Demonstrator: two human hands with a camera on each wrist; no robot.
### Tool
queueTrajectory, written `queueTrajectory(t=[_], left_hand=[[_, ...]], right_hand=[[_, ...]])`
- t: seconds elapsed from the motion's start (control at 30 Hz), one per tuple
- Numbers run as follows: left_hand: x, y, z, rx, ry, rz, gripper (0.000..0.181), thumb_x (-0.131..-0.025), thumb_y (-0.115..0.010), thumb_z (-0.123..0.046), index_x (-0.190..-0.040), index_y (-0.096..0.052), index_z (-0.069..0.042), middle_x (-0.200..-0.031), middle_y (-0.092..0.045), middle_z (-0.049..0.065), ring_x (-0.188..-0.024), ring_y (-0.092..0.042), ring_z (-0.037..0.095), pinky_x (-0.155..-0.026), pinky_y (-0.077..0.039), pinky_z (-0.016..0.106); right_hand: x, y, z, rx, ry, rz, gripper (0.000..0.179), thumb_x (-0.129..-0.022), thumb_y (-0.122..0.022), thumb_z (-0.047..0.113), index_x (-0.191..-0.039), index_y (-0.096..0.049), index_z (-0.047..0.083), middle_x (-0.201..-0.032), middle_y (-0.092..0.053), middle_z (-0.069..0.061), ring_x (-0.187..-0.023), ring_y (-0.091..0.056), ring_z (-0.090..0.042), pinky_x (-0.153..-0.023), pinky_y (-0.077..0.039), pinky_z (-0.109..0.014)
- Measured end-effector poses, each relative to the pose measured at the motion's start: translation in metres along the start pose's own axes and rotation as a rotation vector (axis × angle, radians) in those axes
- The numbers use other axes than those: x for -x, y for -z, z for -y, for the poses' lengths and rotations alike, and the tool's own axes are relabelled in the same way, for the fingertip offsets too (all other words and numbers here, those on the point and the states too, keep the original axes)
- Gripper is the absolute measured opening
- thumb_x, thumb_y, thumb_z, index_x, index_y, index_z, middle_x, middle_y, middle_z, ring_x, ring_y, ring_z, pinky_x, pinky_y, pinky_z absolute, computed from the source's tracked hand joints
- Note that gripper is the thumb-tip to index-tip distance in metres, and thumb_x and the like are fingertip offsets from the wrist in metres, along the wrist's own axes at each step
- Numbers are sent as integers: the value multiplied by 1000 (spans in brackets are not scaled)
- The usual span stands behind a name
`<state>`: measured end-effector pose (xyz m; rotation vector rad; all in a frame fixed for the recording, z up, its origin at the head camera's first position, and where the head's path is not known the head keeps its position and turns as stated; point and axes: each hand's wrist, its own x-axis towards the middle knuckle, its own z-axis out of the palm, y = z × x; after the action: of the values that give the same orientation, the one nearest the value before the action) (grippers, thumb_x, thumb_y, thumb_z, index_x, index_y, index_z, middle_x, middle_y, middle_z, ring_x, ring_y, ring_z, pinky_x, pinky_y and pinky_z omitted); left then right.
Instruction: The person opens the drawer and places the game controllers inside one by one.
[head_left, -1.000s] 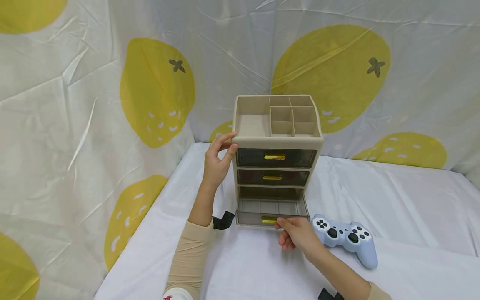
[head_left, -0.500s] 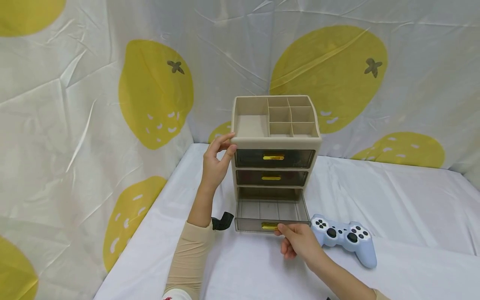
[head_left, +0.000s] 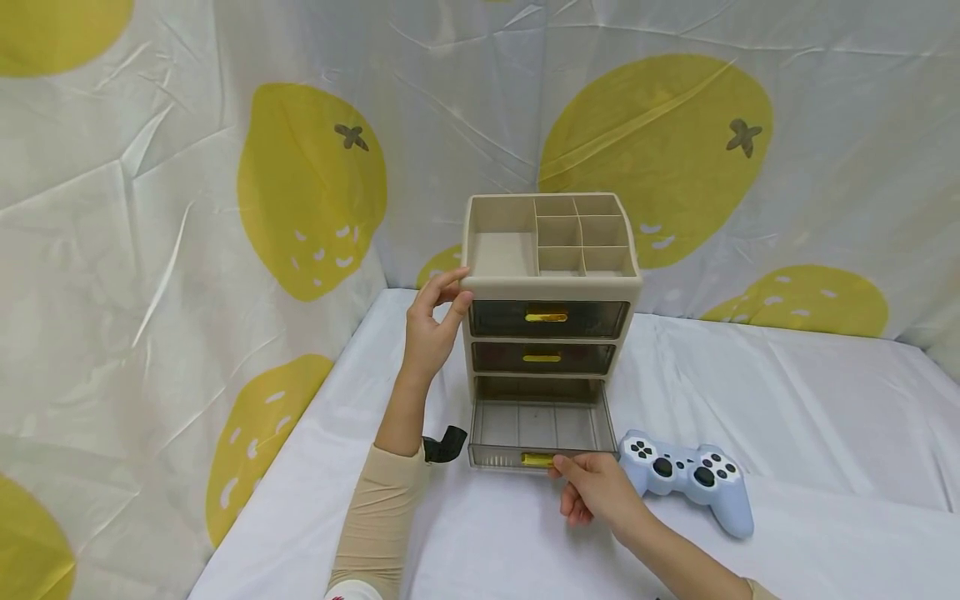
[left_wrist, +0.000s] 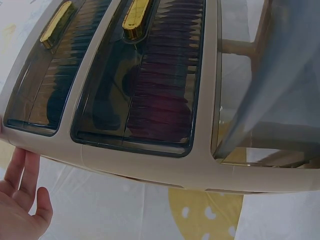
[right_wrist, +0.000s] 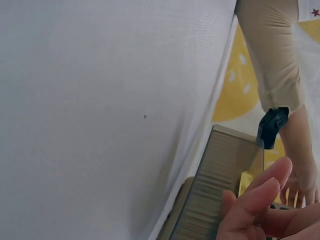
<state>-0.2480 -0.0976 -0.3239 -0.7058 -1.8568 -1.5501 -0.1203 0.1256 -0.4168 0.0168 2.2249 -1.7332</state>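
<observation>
A beige desktop organizer (head_left: 551, 288) has open compartments on top and dark see-through drawers with gold handles. Its bottom drawer (head_left: 487, 457) is pulled well out, with no items visible inside. My right hand (head_left: 600, 492) pinches that drawer's gold handle (head_left: 534, 459) between thumb and fingers; the right wrist view shows this hand (right_wrist: 260, 210) close against the handle (right_wrist: 245, 182). My left hand (head_left: 435, 329) rests on the organizer's upper left edge. In the left wrist view, fairly straight fingers of this hand (left_wrist: 22, 200) touch the side wall, the thumb apart from it.
A light blue game controller (head_left: 686, 475) lies right of the drawer, close beside my right hand. White cloth (head_left: 757, 400) covers the table. Behind and at the left hangs a curtain (head_left: 465, 108) with yellow lemons. A black camera mount (head_left: 445, 445) sits at my left wrist.
The bottom drawer has slid further out toward me, with my right hand gripping its handle throughout. My left hand has stayed on the organizer's upper left edge.
</observation>
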Motion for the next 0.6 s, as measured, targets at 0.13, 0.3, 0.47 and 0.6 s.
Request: queueTrajectory(t=[0.13, 0.3, 0.47, 0.6], left_hand=[[0, 0, -4, -1, -6, -6, 29, -87, -60, 2, -115, -58, 5, -90, -59, 19, -88, -58, 29, -86, -43, 35], [0, 0, -4, 3, -11, -10, 29, -86, -60, 3, -115, -58, 5, -91, -58, 19, -88, -58, 30, -85, -43, 35], [0, 0, -5, 9, -5, -6, 29, -87, -60, 3, -115, -58, 5, -90, -58, 19, -88, -58, 29, -87, -43, 35], [0, 0, -5, 12, -3, -2, 29, -87, -60, 2, -116, -57, 4, -90, -58, 19, -88, -57, 29, -85, -42, 35]], right_hand=[[1, 0, -2, 20, 6, 8, 37, -95, -51, 27, -93, -61, -9, -50, -55, -4, -40, -53, -11, -39, -40, -23], [4, 5, -3, 93, -12, 30, 36, -92, -54, 29, -91, -64, -5, -52, -57, -3, -42, -53, -12, -40, -41, -24], [12, 20, -4, 141, -29, 56, 31, -89, -58, 26, -92, -66, -3, -56, -58, -4, -46, -54, -13, -42, -43, -26], [21, 41, -4, 121, -37, 30, 31, -88, -59, 23, -98, -65, -5, -59, -59, -4, -50, -57, -16, -43, -45, -27]])
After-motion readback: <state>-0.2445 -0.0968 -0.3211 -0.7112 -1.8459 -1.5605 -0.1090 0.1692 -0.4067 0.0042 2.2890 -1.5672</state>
